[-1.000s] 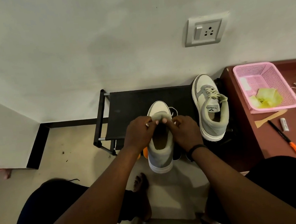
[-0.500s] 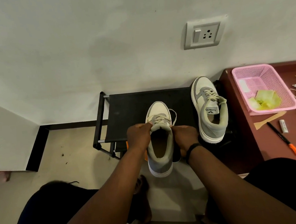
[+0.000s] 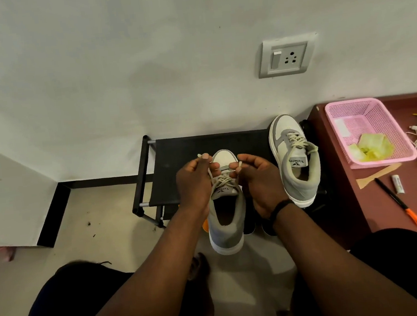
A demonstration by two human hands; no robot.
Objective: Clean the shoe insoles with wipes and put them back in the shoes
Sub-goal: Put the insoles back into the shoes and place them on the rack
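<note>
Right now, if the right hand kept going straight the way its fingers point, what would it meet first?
The right hand pinches a lace end, fingers pointing left across the held shoe. Going on, it would probably meet the left hand first, just past the shoe's toe. Depth between them is unclear.

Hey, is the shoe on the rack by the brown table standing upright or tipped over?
Upright. The second shoe rests sole down on the black rack, toe toward the wall, opening facing up.
</note>
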